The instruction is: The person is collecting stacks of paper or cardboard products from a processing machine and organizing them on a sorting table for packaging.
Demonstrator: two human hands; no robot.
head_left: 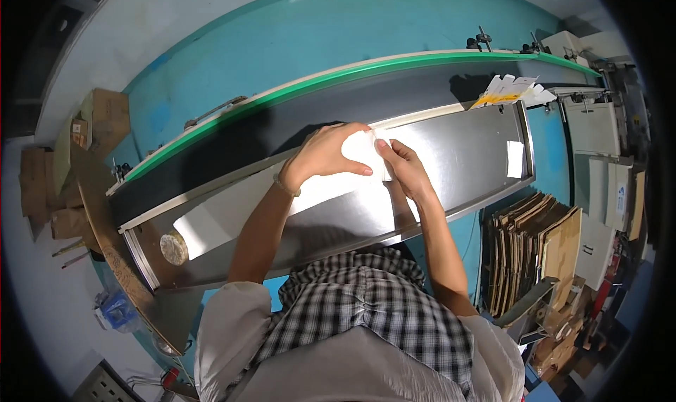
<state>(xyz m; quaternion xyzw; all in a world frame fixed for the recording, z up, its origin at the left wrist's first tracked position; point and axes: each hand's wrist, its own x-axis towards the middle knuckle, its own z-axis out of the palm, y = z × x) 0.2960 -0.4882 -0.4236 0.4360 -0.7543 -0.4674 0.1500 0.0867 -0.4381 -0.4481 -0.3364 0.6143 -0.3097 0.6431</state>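
Both hands meet over the middle of a steel work tray (461, 145). Between them is a white folded piece (381, 159), so brightly lit that I cannot tell whether it is paper or a small carton. My left hand (325, 153) curves round its left side, thumb below and fingers above. My right hand (407, 166) pinches its right edge with the thumb and bent fingers. A long white strip or row of white pieces (225, 215) stretches from under my left hand toward the tray's left end. There, a round tape roll (174, 248) lies against it.
A dark conveyor belt (232, 145) with a green edge runs behind the tray. Partly opened white-and-yellow cartons (505, 91) stand at its right. One white piece (515, 160) lies at the tray's right end. Flattened cardboard (524, 254) is stacked at right; a cardboard panel (116, 240) borders the left.
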